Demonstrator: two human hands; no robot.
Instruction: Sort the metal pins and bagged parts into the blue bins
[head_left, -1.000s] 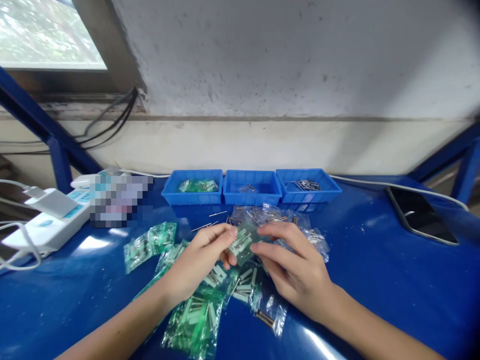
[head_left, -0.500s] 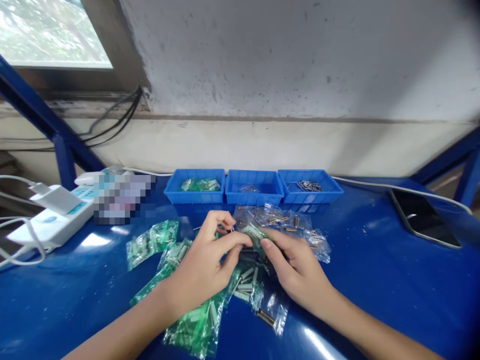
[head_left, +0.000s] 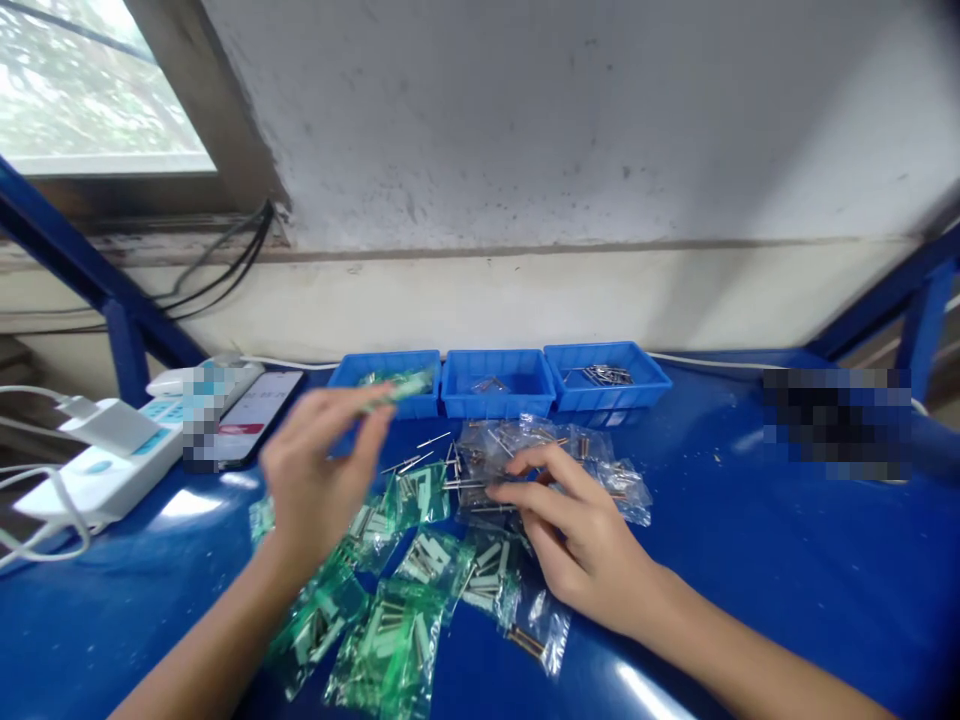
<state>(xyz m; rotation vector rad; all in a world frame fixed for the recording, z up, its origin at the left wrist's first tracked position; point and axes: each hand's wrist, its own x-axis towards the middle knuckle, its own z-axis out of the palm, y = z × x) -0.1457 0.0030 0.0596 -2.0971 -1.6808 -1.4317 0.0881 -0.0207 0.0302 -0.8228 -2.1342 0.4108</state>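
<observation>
My left hand [head_left: 322, 460], smeared by motion, is raised in front of the left blue bin and pinches a small green plastic bag [head_left: 405, 388] with pale pieces. My right hand [head_left: 585, 530] is over the clear plastic bags [head_left: 600, 450] holding brass-coloured metal pieces. Its fingers are curved and apart, and nothing shows between them; whether the fingertips touch a bag I cannot tell. Loose thin metal pins [head_left: 465, 485] lie to the left of those fingertips. Between my forearms several green bags [head_left: 390, 630] of white plugs and screws are spread on the table.
Three blue bins stand in a row at the back: the left bin [head_left: 345, 378] holds green bags, the middle bin [head_left: 499, 404] a few pieces, the right bin [head_left: 611, 398] metal pins. A power strip [head_left: 97, 455] and a phone [head_left: 259, 410] lie at the left on the blue table [head_left: 750, 580].
My left hand has moved left and up with the green bag, away from my right hand. My right hand has let go of the bag and stays near the clear bags. The view has shifted slightly.
</observation>
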